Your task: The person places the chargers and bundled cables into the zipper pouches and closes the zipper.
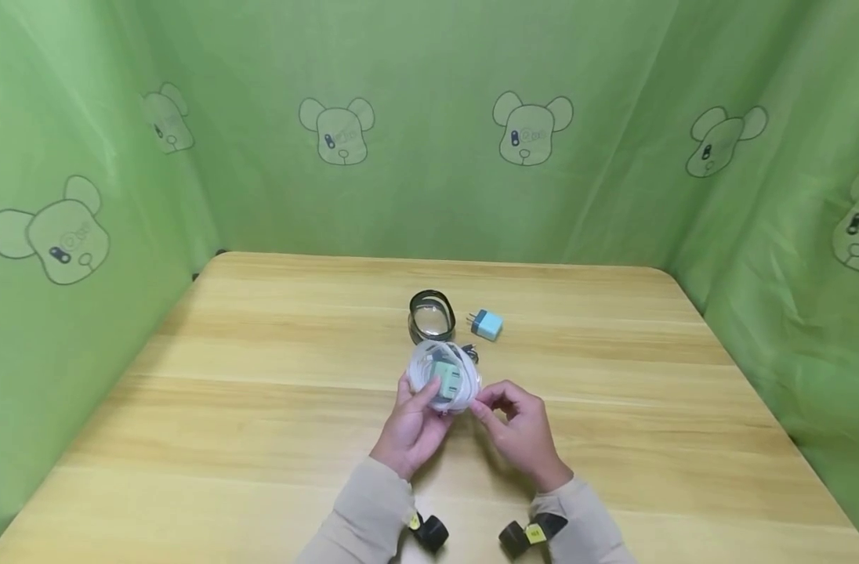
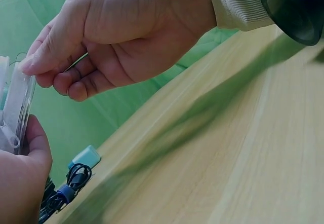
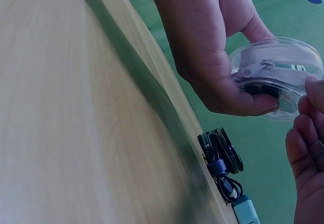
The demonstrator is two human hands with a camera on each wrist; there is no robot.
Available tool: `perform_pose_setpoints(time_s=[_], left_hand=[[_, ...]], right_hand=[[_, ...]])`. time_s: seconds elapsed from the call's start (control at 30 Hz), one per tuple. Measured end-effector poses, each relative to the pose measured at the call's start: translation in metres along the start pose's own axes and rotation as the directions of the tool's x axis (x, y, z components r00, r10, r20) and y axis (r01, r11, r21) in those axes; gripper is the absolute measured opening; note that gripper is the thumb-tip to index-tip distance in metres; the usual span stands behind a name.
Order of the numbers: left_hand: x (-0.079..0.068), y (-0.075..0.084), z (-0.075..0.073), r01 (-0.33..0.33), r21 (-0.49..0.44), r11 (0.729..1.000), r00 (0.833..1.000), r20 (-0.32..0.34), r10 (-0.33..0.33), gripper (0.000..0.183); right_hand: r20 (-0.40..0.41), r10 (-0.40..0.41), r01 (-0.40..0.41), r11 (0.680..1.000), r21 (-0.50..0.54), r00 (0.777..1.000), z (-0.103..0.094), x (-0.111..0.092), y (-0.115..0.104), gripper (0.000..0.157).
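Observation:
A round clear zip pouch [image 1: 419, 366] with white trim holds a mint-green charger plug [image 1: 447, 379]. My left hand [image 1: 413, 429] grips the pouch, thumb across its front and fingers behind. At the pouch's right edge, my right hand [image 1: 523, 429] pinches the white rim between thumb and fingertips. The right wrist view shows a white zipper pull [image 3: 249, 72] on the pouch's side, close to the left hand. In that view something dark [image 3: 263, 89] shows inside the pouch, its kind unclear.
Beyond the hands, a round clear pouch with black trim [image 1: 432, 296] lies on the wooden table [image 1: 260, 407]. A blue charger plug [image 1: 489, 324] is to its right. Between them and the hands is a bundled black cable [image 3: 216, 167]. Green curtains [image 1: 429, 204] surround the table.

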State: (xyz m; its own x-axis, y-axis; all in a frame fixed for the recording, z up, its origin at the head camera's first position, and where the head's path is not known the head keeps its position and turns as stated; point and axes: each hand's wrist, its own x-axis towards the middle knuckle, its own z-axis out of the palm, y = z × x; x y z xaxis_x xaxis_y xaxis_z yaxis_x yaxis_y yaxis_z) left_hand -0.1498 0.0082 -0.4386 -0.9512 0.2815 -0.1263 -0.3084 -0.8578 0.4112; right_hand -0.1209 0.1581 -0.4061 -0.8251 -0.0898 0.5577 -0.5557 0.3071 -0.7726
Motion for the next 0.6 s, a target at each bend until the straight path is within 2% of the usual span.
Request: perform_pose_setpoints(time_s=[0.27,0.43,0.6], left_hand=[[-0.002,0.001,0.0,0.013,0.001,1.0,1.0,0.017,-0.013,0.071],[-0.002,-0.001,0.0,0.013,0.005,1.0,1.0,0.026,-0.013,0.068],[-0.002,-0.003,0.001,0.015,-0.002,1.0,0.999,0.03,-0.015,0.063]], right_hand=[[0.016,-0.068,0.068,0.998,-0.01,0.998,0.002,0.0,-0.003,0.019],[0.022,-0.171,0.172,0.984,-0.055,0.985,0.004,-0.001,-0.002,0.026],[0.012,-0.24,0.24,0.968,-0.066,0.971,0.007,-0.005,0.02,0.029]])
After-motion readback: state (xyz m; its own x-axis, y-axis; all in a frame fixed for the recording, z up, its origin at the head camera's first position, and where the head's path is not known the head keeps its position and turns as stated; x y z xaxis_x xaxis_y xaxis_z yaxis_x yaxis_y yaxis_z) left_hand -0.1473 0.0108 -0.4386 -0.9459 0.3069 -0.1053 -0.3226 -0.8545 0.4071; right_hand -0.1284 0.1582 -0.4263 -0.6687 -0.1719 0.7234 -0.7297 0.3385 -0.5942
